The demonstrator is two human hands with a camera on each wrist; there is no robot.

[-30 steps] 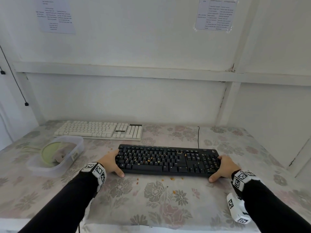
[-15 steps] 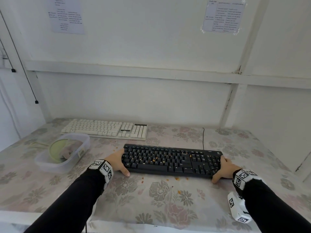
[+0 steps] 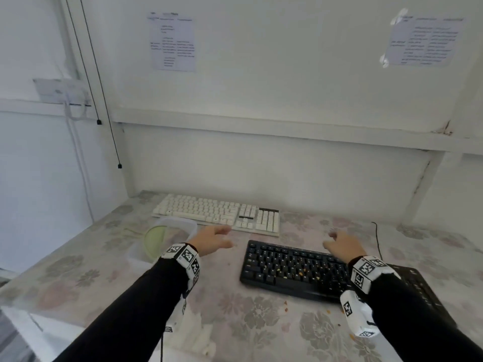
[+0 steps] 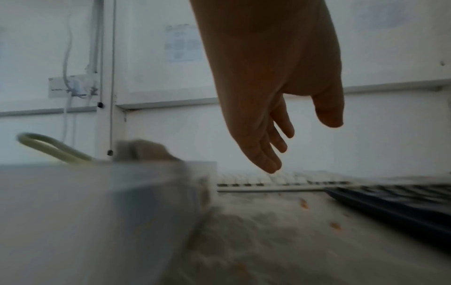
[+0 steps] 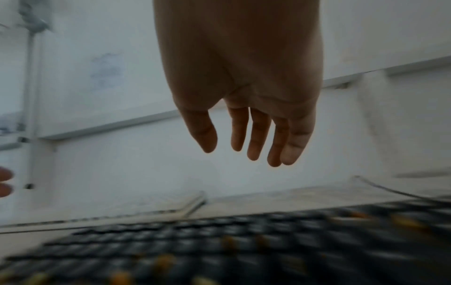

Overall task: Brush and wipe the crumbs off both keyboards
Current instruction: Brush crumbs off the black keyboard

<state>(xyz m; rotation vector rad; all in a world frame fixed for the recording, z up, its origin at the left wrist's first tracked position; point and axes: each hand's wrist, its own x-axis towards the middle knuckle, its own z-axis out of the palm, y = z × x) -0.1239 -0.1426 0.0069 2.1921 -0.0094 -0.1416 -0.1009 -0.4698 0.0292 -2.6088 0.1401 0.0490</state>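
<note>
Black keyboard [image 3: 300, 273]: full-size, corded, orange crumbs [image 3: 300, 273] scattered among its keys; it lies on the floral-clothed surface [image 3: 235, 322] nearest us. White keyboard [image 3: 217, 214]: pale keys, lying just behind it, towards the wall. Our right hand [image 3: 343, 246] hovers above the black keyboard's far edge, fingers straight and spread, holding nothing. Our left hand [image 3: 210, 240] hangs between the two keyboards, beside a clear plastic tub [image 3: 192, 226], fingers relaxed and empty. More crumbs dot the cloth. Printed sheets [image 3: 172, 43] on the wall are too blurred to read.
</note>
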